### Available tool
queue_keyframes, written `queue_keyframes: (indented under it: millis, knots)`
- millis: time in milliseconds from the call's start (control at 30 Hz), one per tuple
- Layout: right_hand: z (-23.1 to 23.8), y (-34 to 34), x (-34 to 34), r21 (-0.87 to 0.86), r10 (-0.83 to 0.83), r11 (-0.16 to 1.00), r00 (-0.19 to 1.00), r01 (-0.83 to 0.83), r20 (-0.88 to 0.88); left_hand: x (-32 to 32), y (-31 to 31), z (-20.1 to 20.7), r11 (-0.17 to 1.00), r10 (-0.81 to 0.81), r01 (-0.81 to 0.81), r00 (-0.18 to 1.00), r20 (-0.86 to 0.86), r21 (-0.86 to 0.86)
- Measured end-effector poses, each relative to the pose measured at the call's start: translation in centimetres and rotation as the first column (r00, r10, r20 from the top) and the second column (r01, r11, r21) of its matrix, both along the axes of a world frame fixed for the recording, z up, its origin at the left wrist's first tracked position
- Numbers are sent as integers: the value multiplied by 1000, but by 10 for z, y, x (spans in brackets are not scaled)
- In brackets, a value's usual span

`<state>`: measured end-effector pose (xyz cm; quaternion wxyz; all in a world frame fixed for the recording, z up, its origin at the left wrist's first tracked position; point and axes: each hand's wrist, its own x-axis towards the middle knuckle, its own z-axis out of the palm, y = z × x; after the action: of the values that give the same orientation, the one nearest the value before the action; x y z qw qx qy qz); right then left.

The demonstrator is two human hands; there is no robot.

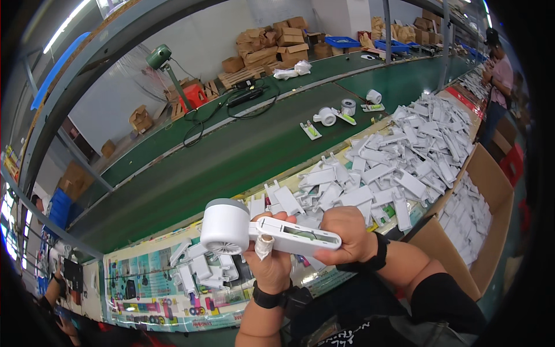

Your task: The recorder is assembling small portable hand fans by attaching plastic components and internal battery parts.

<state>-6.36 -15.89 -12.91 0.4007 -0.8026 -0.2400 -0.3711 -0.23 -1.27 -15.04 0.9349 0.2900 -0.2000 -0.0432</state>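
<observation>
A white handheld fan (224, 224), with a drum-shaped head, a grey rim and a slotted grille, is held up level in front of me. Its handle has an open slot with something green inside. My left hand (270, 263) holds the handle near the head from below, its thumb wrapped in white tape. At the handle's far end my right hand (347, 231) is closed around the tip. Beneath and beyond my hands lie white plastic handle covers (378, 173) in a large heap. A smaller group of these covers (202, 267) sits to the left of my left wrist.
A green conveyor belt (231, 153) runs behind the printed-sheet-covered table (150, 301). Several fan parts (326, 117) rest on the belt. At right stands a cardboard box (488, 202) of white pieces. Another person (498, 81) works at far right; a co-worker's arm (53, 292) shows at left.
</observation>
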Motion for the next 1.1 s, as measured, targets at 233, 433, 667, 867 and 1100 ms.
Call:
queue_keyframes:
  millis: [233, 433, 667, 867, 1100]
  knots:
    - [-9, -9, 34, 8, 6, 1000, 852, -2, -524, 42, -9, -24, 995, -51, 71, 964, -262, 67]
    - [2, -1, 36, -281, -258, 947, 886, 154, -384, 51, -3, -21, 981, -190, 179, 964, -184, -73]
    - [-3, 2, 46, -196, -199, 972, 905, 132, -377, 59, -4, -32, 948, -290, 242, 924, -250, -207]
    - [-15, -8, 50, 817, 763, 452, 321, 358, -562, 51, -12, -19, 924, -380, 354, 891, -248, -143]
    - [-17, -9, 48, 883, 885, 364, 186, 296, -427, 56, -13, -29, 898, -438, 429, 852, -287, -98]
